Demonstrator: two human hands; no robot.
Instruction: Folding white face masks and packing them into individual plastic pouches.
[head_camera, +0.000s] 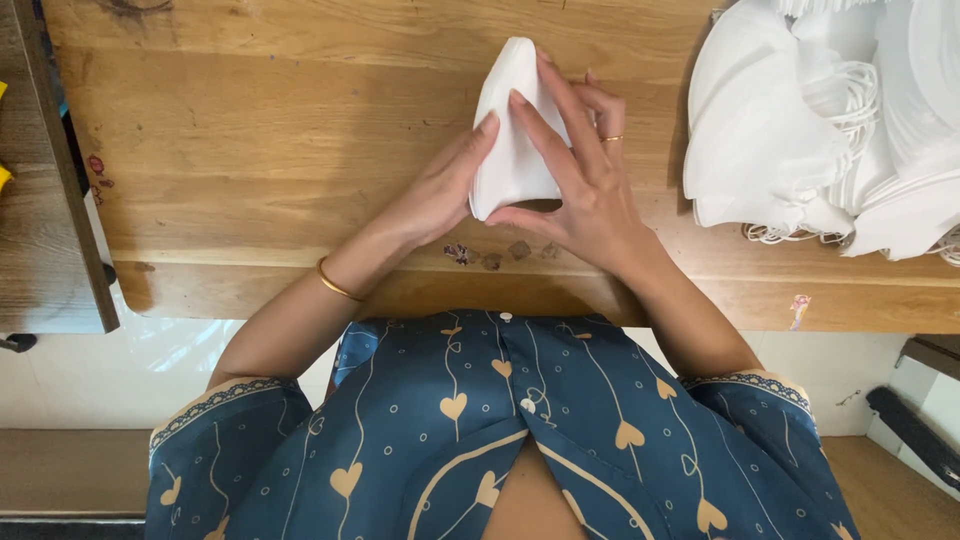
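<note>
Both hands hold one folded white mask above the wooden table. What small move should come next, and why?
Probably press the fold flat. The left hand and the right hand pinch the white mask from both sides, and it stands bulged, not flat like those in the pile of white masks at the right of the wooden table.

Wooden table (250, 150) with a heap of white masks (830, 130).
</note>
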